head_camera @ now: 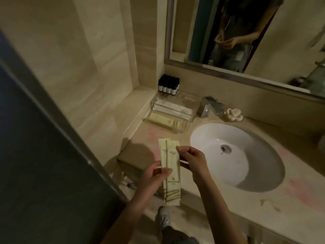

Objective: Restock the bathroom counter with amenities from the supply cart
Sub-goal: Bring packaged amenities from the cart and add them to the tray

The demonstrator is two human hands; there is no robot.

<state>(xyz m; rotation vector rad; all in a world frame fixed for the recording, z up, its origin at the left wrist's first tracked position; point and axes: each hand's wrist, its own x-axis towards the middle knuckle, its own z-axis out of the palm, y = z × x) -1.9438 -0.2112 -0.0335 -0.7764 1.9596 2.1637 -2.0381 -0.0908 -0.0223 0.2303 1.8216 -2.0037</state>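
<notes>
Over the counter (263, 210), hands (151, 178) (193, 161) pinch two packets (172, 175), lettering illegible.

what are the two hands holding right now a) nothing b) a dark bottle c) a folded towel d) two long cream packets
d: the left hand and the right hand both pinch the cream packets by their sides, while the dark bottles stand untouched in the back corner.
</notes>
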